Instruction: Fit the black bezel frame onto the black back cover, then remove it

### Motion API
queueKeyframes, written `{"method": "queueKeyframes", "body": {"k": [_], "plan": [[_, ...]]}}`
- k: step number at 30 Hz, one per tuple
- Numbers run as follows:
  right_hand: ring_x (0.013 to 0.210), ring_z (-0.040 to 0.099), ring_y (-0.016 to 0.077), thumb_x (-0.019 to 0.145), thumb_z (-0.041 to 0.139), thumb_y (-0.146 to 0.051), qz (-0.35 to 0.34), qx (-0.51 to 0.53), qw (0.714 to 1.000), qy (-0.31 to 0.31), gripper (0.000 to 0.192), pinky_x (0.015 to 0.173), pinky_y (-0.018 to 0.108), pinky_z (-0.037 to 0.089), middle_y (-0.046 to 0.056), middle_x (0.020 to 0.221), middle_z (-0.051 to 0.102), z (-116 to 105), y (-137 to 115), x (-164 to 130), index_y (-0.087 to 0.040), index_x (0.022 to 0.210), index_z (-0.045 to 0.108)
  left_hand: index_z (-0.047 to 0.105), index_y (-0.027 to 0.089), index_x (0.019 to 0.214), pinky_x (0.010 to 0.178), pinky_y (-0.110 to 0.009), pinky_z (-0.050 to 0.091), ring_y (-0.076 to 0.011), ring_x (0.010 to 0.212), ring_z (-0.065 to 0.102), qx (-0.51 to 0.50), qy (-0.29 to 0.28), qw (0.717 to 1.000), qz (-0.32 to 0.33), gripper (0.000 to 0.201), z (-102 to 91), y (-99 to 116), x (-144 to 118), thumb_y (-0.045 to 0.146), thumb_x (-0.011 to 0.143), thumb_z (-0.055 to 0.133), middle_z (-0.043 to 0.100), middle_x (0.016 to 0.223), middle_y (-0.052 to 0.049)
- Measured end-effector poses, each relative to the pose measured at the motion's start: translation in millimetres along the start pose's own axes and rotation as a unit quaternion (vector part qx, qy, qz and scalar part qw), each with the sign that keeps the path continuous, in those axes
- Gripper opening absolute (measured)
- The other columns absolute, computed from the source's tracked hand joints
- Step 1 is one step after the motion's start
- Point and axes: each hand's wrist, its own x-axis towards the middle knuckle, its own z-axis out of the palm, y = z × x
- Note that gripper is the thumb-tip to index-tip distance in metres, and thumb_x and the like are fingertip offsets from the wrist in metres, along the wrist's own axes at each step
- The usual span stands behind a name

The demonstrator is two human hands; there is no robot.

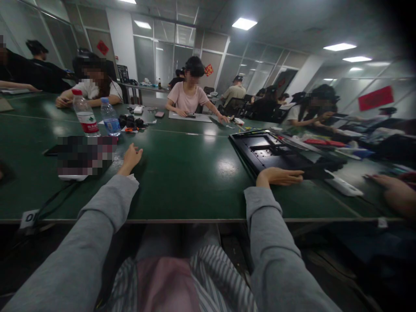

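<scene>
My left hand [131, 158] is over the green table [182, 182], holding nothing, its fingers slightly bent and apart. Nearest to it are a pixelated flat item and two plastic bottles. My right hand [279, 177] is at the near edge of a black rectangular panel with a raised rim [250, 149], which looks like the back housing of a flat screen. The fingers of that hand are stretched out to the right along the panel's edge and seem to touch it. Beyond the fingertips, dark blurred material [320, 169] adjoins the panel.
A red-capped bottle [86, 117] and a blue-capped bottle [110, 119] stand left, beside small black items [130, 122]. A white power strip [343, 184] lies right, near another person's hand [394, 190]. Across the table sits a person in pink [186, 99].
</scene>
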Motion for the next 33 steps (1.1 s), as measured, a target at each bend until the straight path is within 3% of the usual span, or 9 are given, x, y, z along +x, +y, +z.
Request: {"method": "queueKeyframes", "body": {"k": [2, 3, 9, 14, 19, 27, 29, 33], "plan": [[0.159, 0.024, 0.0425, 0.091, 0.019, -0.011, 0.071, -0.018, 0.991, 0.108, 0.076, 0.125, 0.068, 0.019, 0.038, 0.159, 0.021, 1, -9, -5, -0.003, 0.166, 0.015, 0.038, 0.003, 0.159, 0.111, -0.039, 0.047, -0.0295, 0.132, 0.066, 0.001, 0.0, 1.0, 0.001, 0.069, 0.9, -2, 1, 0.028, 0.098, 0.06, 0.065, 0.145, -0.025], [0.157, 0.027, 0.0407, 0.09, 0.025, -0.012, 0.063, -0.02, 0.989, 0.133, 0.077, 0.125, 0.064, 0.022, 0.035, 0.159, 0.027, 1, -14, -8, -0.004, 0.167, 0.021, 0.038, 0.003, 0.159, 0.111, -0.039, 0.047, -0.0298, 0.132, 0.066, 0.002, 0.0, 1.0, 0.0, 0.07, 0.9, -2, 1, 0.029, 0.098, 0.06, 0.065, 0.145, -0.025], [0.156, 0.027, 0.0384, 0.092, 0.04, -0.019, -0.179, -0.009, 0.984, 0.012, 0.078, 0.124, 0.07, 0.021, 0.023, 0.159, 0.035, 5, -41, -37, -0.019, 0.168, 0.027, 0.04, 0.006, 0.158, 0.113, -0.041, 0.046, -0.0303, 0.131, 0.066, 0.003, 0.0, 1.0, 0.0, 0.068, -2.5, 4, -3, 0.029, 0.098, 0.06, 0.065, 0.145, -0.025], [0.15, 0.036, 0.0383, 0.1, 0.038, -0.027, -0.273, -0.023, 0.96, -0.052, 0.064, 0.122, 0.071, 0.025, 0.023, 0.156, 0.042, 12, -58, -53, -0.019, 0.163, 0.038, 0.04, 0.004, 0.159, 0.112, -0.042, 0.047, -0.0299, 0.128, 0.068, -0.004, 0.004, 1.0, 0.008, 0.068, -2.0, 4, -3, 0.029, 0.098, 0.059, 0.064, 0.145, -0.025], [0.145, 0.044, 0.037, 0.105, 0.028, -0.034, -0.273, 0.026, 0.959, -0.073, 0.065, 0.119, 0.066, 0.035, 0.025, 0.153, 0.045, 14, -62, -58, -0.016, 0.167, 0.03, 0.041, 0.007, 0.16, 0.111, -0.041, 0.048, -0.0286, 0.125, 0.068, -0.015, 0.024, 0.999, 0.028, 0.066, -1.8, 5, -2, 0.036, 0.102, 0.055, 0.065, 0.145, -0.023], [0.127, 0.062, 0.0306, 0.103, 0.024, -0.031, -0.302, 0.076, 0.94, -0.138, 0.069, 0.115, 0.052, 0.045, 0.021, 0.131, 0.063, 20, -65, -68, -0.01, 0.168, 0.022, 0.038, 0.012, 0.161, 0.107, -0.04, 0.049, -0.0293, 0.123, 0.069, -0.047, 0.049, 0.996, 0.06, 0.075, -1.3, 11, -6, 0.05, 0.1, 0.06, 0.061, 0.149, -0.023], [0.119, 0.066, 0.03, 0.103, 0.024, -0.03, -0.281, 0.083, 0.943, -0.157, 0.069, 0.111, 0.05, 0.048, 0.02, 0.125, 0.066, 20, -69, -72, -0.01, 0.169, 0.021, 0.04, 0.011, 0.159, 0.104, -0.039, 0.051, -0.0291, 0.118, 0.072, -0.062, 0.038, 0.996, 0.056, 0.069, -0.4, 11, -6, 0.05, 0.104, 0.054, 0.066, 0.142, -0.022], [0.116, 0.067, 0.0324, 0.103, 0.026, -0.035, -0.226, 0.082, 0.952, -0.188, 0.07, 0.108, 0.05, 0.049, 0.021, 0.124, 0.067, 20, -76, -79, -0.01, 0.168, 0.019, 0.043, 0.008, 0.153, 0.095, -0.038, 0.054, -0.0273, 0.095, 0.078, -0.099, -0.026, 0.994, 0.046, 0.06, 0.0, 13, -8, 0.048, 0.109, 0.039, 0.079, 0.104, -0.015]]}}
